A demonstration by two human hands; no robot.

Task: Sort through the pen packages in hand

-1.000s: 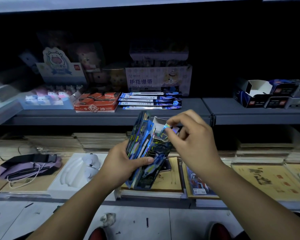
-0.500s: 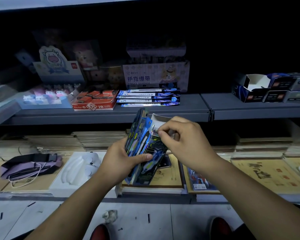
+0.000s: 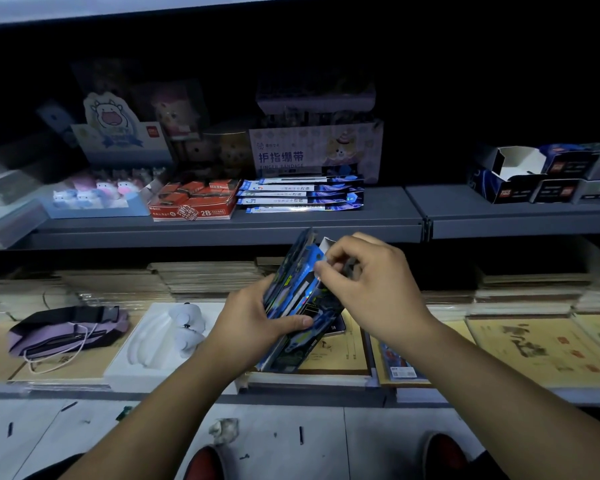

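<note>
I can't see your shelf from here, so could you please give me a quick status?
Left hand grips the blue packets upright. Right hand pinches at their top edge. Nothing blocking.

The stack of blue packets (image 3: 297, 306), glossy with dark printed fronts, stands tilted on edge above the lower shelf, fanned slightly apart at its top corner.

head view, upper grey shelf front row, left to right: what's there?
Tray of small animal figures → red 2B box → flat stack of blue packs → open dark boxes at far right.
</note>
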